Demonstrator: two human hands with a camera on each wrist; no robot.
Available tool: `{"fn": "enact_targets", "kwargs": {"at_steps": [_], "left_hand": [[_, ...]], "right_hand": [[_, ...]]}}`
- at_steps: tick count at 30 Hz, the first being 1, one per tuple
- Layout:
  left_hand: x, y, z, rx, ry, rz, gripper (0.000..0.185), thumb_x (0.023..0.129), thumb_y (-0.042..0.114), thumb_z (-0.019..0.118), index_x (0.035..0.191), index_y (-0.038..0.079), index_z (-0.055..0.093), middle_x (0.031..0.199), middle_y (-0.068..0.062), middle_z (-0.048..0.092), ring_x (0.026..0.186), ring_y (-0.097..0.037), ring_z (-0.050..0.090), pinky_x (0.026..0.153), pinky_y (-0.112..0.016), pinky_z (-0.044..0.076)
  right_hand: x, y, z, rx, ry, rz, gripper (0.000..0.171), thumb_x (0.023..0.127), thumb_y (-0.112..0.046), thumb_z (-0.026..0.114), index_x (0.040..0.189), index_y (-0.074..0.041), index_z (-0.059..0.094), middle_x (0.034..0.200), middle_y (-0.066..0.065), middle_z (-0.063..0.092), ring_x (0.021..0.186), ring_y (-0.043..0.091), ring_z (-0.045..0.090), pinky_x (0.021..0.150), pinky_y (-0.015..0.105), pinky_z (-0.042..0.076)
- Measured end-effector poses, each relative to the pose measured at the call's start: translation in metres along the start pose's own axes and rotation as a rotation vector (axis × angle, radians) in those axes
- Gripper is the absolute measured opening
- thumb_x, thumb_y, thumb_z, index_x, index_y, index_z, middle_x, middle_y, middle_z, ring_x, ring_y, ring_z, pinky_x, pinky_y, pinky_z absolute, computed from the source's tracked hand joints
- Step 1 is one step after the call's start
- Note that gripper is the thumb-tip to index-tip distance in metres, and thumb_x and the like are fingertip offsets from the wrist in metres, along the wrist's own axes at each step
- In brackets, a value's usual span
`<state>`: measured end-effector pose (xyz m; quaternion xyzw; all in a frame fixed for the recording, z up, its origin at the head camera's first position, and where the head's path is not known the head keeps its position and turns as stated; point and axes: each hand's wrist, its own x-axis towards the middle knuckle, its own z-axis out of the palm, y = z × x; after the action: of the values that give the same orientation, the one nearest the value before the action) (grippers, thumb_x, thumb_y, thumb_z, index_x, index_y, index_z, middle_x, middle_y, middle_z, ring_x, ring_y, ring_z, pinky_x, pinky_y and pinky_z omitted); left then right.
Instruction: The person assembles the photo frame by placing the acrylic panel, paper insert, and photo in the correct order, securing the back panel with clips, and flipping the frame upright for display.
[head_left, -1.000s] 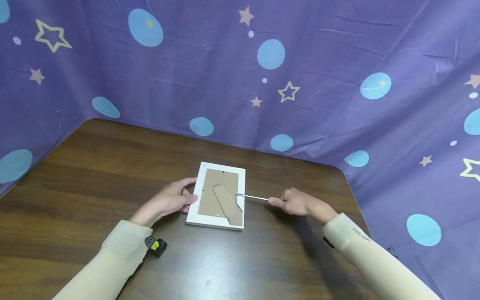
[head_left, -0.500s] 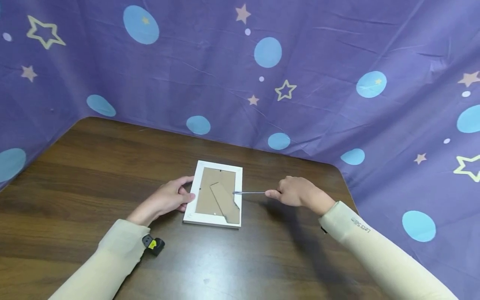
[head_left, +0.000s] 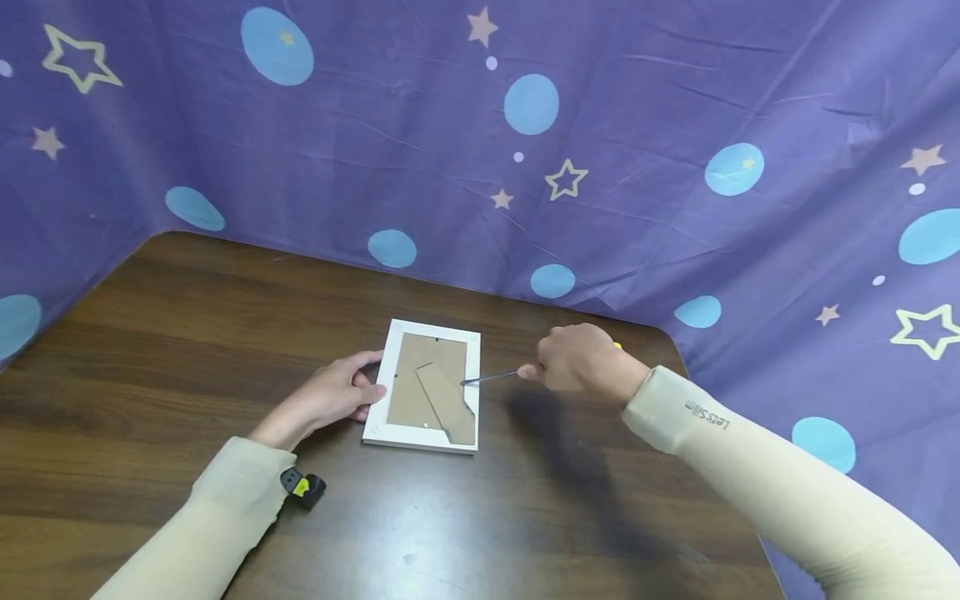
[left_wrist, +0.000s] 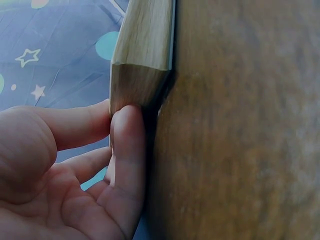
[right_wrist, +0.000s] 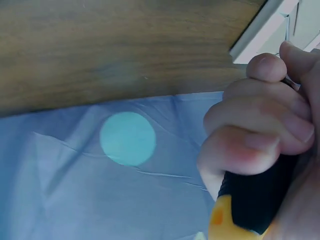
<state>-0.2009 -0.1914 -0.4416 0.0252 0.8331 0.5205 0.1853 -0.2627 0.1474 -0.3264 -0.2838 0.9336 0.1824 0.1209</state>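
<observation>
A white picture frame (head_left: 416,439) lies back side up on the table, its brown backing board (head_left: 408,400) and stand leg (head_left: 444,400) showing. My left hand (head_left: 330,392) grips the frame's left side between thumb and fingers. In the left wrist view the frame edge (left_wrist: 140,82) stands out between those fingers. My right hand (head_left: 573,358) wraps round a screwdriver (head_left: 491,377). Its thin metal shaft reaches left, the tip at the seam between backing and right border. In the right wrist view the black and yellow handle (right_wrist: 260,205) pokes out below the curled fingers.
The dark wooden table (head_left: 225,333) extends around the frame. Behind and beside it hangs a purple cloth (head_left: 450,133) with stars and blue dots. A black strap with a yellow mark (head_left: 302,485) sits at my left cuff.
My right hand has lifted and turned, so the screwdriver slopes more steeply down to the frame and its yellow end shows. The left hand keeps its grip on the frame.
</observation>
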Motion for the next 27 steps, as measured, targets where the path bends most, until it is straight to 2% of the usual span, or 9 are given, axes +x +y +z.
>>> {"fn": "enact_targets", "kwargs": {"at_steps": [5, 9, 12, 16, 19, 22, 27], "left_hand": [[0.001, -0.001, 0.0, -0.004, -0.001, -0.002, 0.072, 0.103, 0.013, 0.068, 0.164, -0.002, 0.032, 0.095, -0.013, 0.065, 0.075, -0.019, 0.065, 0.069, -0.031, 0.06], [0.001, -0.001, 0.0, -0.008, 0.0, 0.0, 0.072, 0.103, 0.012, 0.068, 0.164, -0.002, 0.032, 0.094, -0.013, 0.065, 0.075, -0.019, 0.065, 0.069, -0.031, 0.06], [0.0, -0.001, 0.0, -0.006, 0.002, 0.001, 0.072, 0.103, 0.011, 0.068, 0.163, -0.003, 0.032, 0.094, -0.013, 0.065, 0.075, -0.019, 0.065, 0.069, -0.031, 0.061], [0.0, 0.0, -0.001, 0.006, 0.004, -0.004, 0.072, 0.103, 0.012, 0.068, 0.164, -0.002, 0.031, 0.095, -0.013, 0.065, 0.075, -0.019, 0.066, 0.07, -0.032, 0.061], [0.0, 0.001, -0.002, 0.012, 0.005, -0.008, 0.072, 0.104, 0.013, 0.068, 0.164, -0.002, 0.031, 0.096, -0.013, 0.064, 0.076, -0.02, 0.066, 0.07, -0.033, 0.061], [0.0, 0.0, -0.002, 0.01, 0.004, -0.012, 0.072, 0.104, 0.013, 0.068, 0.164, -0.002, 0.03, 0.097, -0.014, 0.065, 0.076, -0.02, 0.066, 0.069, -0.032, 0.061], [0.0, 0.0, -0.001, -0.006, 0.0, -0.018, 0.072, 0.104, 0.012, 0.068, 0.164, -0.002, 0.031, 0.097, -0.014, 0.065, 0.076, -0.02, 0.065, 0.067, -0.031, 0.06]], "right_hand": [[0.006, -0.01, -0.018, -0.091, -0.057, 0.017, 0.056, 0.105, -0.061, 0.052, 0.079, -0.016, 0.073, 0.093, 0.006, 0.076, 0.08, 0.027, 0.072, 0.068, 0.051, 0.062], [0.01, -0.016, -0.029, -0.144, -0.113, 0.035, 0.055, 0.105, -0.062, 0.05, 0.09, -0.015, 0.076, 0.103, 0.006, 0.077, 0.082, 0.027, 0.073, 0.071, 0.052, 0.064], [0.012, -0.022, -0.036, -0.169, -0.142, 0.042, 0.055, 0.105, -0.062, 0.05, 0.095, -0.015, 0.077, 0.104, 0.004, 0.077, 0.081, 0.025, 0.072, 0.071, 0.05, 0.064], [0.011, -0.025, -0.039, -0.173, -0.138, 0.052, 0.053, 0.105, -0.061, 0.051, 0.099, -0.016, 0.078, 0.104, 0.004, 0.077, 0.08, 0.023, 0.071, 0.07, 0.049, 0.064], [0.008, -0.024, -0.035, -0.141, -0.114, 0.061, 0.053, 0.105, -0.061, 0.051, 0.094, -0.016, 0.078, 0.101, 0.005, 0.077, 0.079, 0.025, 0.071, 0.068, 0.05, 0.063], [0.002, -0.02, -0.024, -0.086, -0.077, 0.064, 0.055, 0.106, -0.059, 0.051, 0.083, -0.015, 0.075, 0.096, 0.007, 0.077, 0.078, 0.027, 0.072, 0.065, 0.053, 0.062], [-0.007, -0.009, 0.002, 0.032, -0.045, 0.08, 0.058, 0.106, -0.062, 0.05, 0.088, -0.014, 0.077, 0.105, 0.011, 0.078, 0.095, 0.035, 0.075, 0.075, 0.057, 0.062]]}}
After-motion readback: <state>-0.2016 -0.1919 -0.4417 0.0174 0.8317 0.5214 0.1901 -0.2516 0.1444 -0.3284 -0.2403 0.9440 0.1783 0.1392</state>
